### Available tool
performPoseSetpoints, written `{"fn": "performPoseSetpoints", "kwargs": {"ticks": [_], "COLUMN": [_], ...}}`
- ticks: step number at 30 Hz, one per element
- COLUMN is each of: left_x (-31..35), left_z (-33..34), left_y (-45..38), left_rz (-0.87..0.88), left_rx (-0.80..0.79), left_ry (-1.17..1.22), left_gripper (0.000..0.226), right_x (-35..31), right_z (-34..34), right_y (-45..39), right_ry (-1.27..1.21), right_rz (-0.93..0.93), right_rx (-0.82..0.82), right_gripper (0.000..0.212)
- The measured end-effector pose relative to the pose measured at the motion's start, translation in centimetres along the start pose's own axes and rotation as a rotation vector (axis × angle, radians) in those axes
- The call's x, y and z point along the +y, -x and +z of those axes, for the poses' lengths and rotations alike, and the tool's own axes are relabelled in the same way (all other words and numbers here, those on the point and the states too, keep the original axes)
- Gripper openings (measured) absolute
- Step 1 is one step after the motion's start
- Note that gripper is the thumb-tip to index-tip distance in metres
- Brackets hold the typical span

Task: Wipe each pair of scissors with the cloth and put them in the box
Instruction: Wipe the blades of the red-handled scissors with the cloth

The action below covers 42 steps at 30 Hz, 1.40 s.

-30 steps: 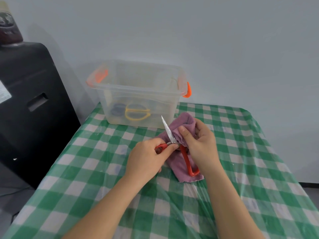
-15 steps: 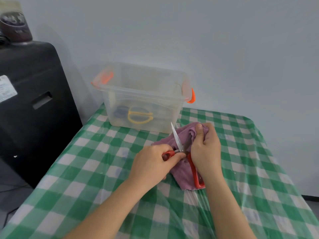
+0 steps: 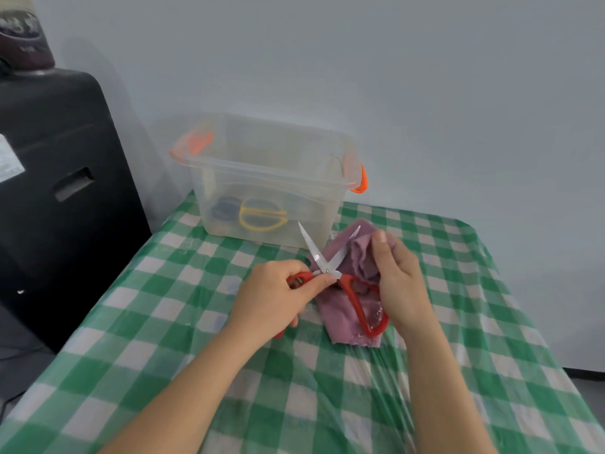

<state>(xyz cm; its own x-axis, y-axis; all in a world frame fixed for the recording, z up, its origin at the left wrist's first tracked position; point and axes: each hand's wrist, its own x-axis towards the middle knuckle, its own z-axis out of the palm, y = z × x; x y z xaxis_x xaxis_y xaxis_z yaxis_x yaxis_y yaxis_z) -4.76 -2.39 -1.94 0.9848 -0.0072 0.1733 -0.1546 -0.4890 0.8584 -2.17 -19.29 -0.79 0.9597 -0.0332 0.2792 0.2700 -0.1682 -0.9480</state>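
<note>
Left hand: the left hand (image 3: 278,294) grips one red handle loop of the red-handled scissors (image 3: 330,273), fingers curled round it near the pivot, just in front of the box.
Right hand: the right hand (image 3: 397,283) pinches a bunched fold of the purple cloth (image 3: 340,319), thumb up, to the right of the blades and in front of the box's right corner.
Red-handled scissors: one pair, blades spread in a V, one tip reaching the box's front wall in view, the other lying over the cloth; the second handle loop lies on the cloth beside the right wrist.
Purple cloth: one, crumpled on the tabletop, just in front of the box's right end, under the scissors.
Box: one clear plastic box (image 3: 262,178) with two orange handle clips, standing at the far edge of the tabletop against the wall.
Inside the box: one pair of yellow-handled scissors (image 3: 262,219) and dark blue handle loops (image 3: 224,208) beside it, blurred through the plastic; the count of that second item cannot be told.
Tabletop: green-and-white checked cover (image 3: 163,355) under clear film, carrying the box.
Left of the box: a black cabinet (image 3: 55,198) bearing a white label (image 3: 9,162), its writing too blurred to read; a dark rounded object (image 3: 24,40) sits on top.
</note>
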Motion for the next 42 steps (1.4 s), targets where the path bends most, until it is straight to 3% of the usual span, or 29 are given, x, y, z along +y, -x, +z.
{"fn": "performPoseSetpoints", "kwargs": {"ticks": [3,8,17,21,24,28,31,34,42], "left_x": [-0.2,-0.3,-0.1,0.3,0.0,-0.2,-0.4,-0.4,-0.2], "left_z": [-0.2,0.1,0.0,-0.1,-0.3,-0.4,-0.3,-0.1,-0.2], "left_y": [-0.1,0.0,0.1,0.7,0.1,-0.2,-0.1,0.0,0.1], "left_rz": [-0.018,0.020,0.082,0.050,-0.004,-0.037,-0.041,-0.019,0.044], "left_rx": [-0.002,0.002,-0.031,-0.049,0.014,0.037,0.026,0.032,0.017], "left_ry": [-0.023,-0.156,-0.266,-0.162,-0.068,-0.019,-0.053,-0.152,-0.247], "left_gripper": [0.048,0.046,0.056,0.063,0.053,0.051,0.047,0.051,0.051], "right_x": [-0.1,0.5,0.6,0.5,-0.1,-0.1,0.1,-0.2,0.8], "right_z": [0.5,1.4,1.6,0.2,-0.4,-0.2,0.5,0.9,1.7], "right_y": [0.0,-0.2,-0.3,-0.8,-0.4,0.0,0.4,0.5,0.2], "right_ry": [0.171,0.138,-0.053,-0.210,-0.335,-0.016,0.201,0.238,0.107], "right_rz": [-0.014,0.103,0.174,0.182,0.165,0.126,0.096,0.098,0.196], "right_rx": [-0.100,-0.006,0.274,0.460,0.298,-0.024,-0.158,-0.139,0.049], "right_gripper": [0.013,0.002,0.015,0.021,0.028,0.031,0.026,0.008,0.019]}}
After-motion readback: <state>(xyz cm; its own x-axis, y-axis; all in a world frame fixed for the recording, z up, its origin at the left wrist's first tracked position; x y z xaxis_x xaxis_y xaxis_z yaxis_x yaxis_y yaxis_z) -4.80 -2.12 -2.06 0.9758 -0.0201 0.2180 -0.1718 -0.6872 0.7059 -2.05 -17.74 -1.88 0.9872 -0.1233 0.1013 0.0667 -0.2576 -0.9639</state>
